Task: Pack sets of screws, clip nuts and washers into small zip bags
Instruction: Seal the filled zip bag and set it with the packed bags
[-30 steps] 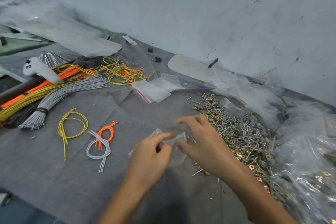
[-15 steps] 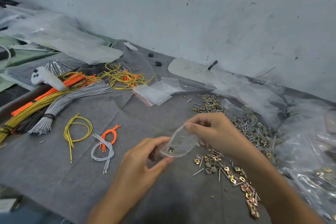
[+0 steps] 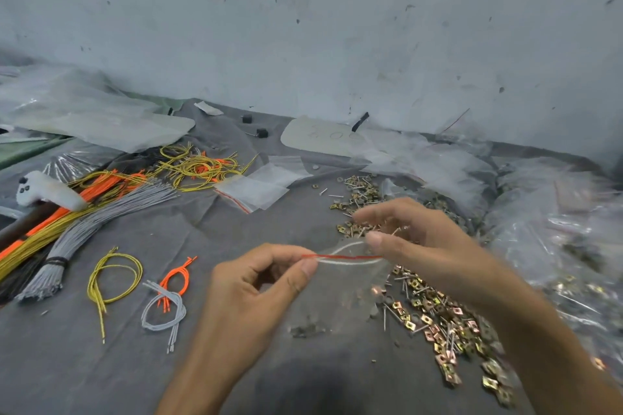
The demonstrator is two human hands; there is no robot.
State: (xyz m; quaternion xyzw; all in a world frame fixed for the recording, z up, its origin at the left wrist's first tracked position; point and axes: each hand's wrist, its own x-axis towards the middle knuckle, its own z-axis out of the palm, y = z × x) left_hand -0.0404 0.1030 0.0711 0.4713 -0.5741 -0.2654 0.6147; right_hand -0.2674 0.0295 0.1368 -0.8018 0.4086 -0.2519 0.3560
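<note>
Cloth: a grey cloth (image 3: 101, 374) covers the surface and carries everything here.
Plastic: crumpled clear plastic bags (image 3: 556, 229) heap along the right edge.
Hardware pile: screws and brass-coloured clip nuts (image 3: 435, 317) lie in a loose band from the middle toward the near right corner, under my right forearm.
Wires: long bundles of grey, yellow and orange wire (image 3: 101, 216) fan in from the left edge.
Left hand: my left hand (image 3: 249, 286) pinches the left end of the bag's mouth between thumb and forefinger.
Right hand: my right hand (image 3: 414, 239) pinches the right end of the mouth, the other fingers curled above it.
Zip bag: the zip bag (image 3: 337, 293) hangs between my hands above the cloth, near the middle, its red-striped mouth gaping slightly.
Spare bags: empty zip bags (image 3: 256, 190) lie stacked behind my hands.
Bag contents: a few small dark pieces (image 3: 306, 330) sit at the bag's bottom; I cannot tell which parts.
</note>
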